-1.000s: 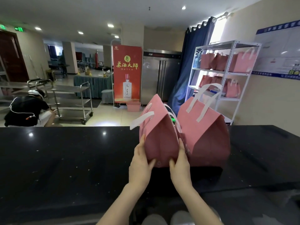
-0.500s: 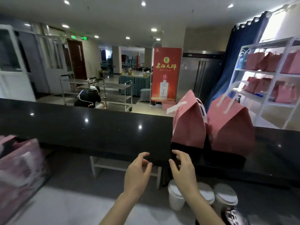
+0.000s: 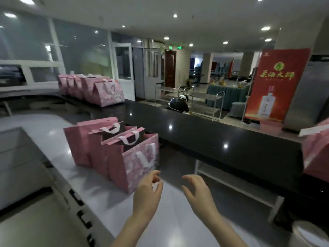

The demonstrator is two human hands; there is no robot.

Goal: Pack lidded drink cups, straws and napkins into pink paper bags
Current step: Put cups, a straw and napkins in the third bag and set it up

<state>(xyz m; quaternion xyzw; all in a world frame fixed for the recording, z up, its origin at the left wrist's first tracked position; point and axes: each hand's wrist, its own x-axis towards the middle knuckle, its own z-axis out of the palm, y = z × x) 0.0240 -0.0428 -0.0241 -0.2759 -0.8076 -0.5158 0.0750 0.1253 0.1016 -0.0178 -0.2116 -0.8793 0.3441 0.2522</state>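
Three open pink paper bags [image 3: 114,150] with white handles stand in a group on the steel worktop [image 3: 53,138] at centre left. My left hand [image 3: 148,193] hovers just right of the nearest bag, fingers loosely curled, holding nothing. My right hand [image 3: 195,192] floats beside it, fingers spread and empty. A packed pink bag [image 3: 316,150] shows at the right edge on the black counter [image 3: 213,138]. A white cup lid [image 3: 310,234] peeks in at the bottom right corner.
A row of several closed pink bags [image 3: 94,90] lines the far left of the counter. A white shelf frame [image 3: 236,184] sits under the black counter. Beyond it a crouching person [image 3: 179,104], steel trolleys [image 3: 201,102] and a red banner [image 3: 277,84].
The view has swung left from the two packed bags on the black counter to the open bags on the steel worktop. Both hands let go of the bag and now hang empty.
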